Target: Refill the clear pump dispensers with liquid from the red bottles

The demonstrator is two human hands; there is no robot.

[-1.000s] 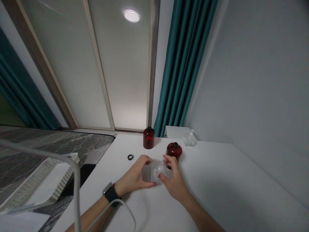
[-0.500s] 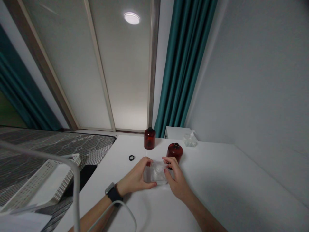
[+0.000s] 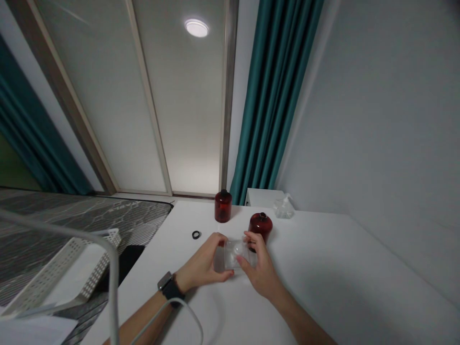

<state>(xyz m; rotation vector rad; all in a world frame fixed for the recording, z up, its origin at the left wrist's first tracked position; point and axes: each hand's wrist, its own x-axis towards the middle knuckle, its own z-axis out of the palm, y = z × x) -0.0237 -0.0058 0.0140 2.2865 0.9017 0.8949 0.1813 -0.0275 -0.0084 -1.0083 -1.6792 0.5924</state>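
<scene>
A small clear plastic packet (image 3: 232, 257) with a pale round thing inside is held just above the white table (image 3: 323, 287). My left hand (image 3: 203, 265) grips its left edge, thumb below and fingers on top. My right hand (image 3: 260, 270) pinches its right side, thumb pressed on the front. A smartwatch (image 3: 169, 286) sits on my left wrist. Close behind my right hand stands a dark red bottle (image 3: 260, 224), and a second red bottle (image 3: 223, 206) stands farther back.
A small black ring (image 3: 195, 235) lies on the table left of my hands. A crumpled clear wrapper (image 3: 283, 208) rests at the back by the teal curtain (image 3: 273, 96). A white perforated basket (image 3: 57, 273) and a white cable (image 3: 115, 287) are at the left.
Both hands have shifted slightly on the packet; my right thumb has slid down its front. The bottles and ring have not moved.
</scene>
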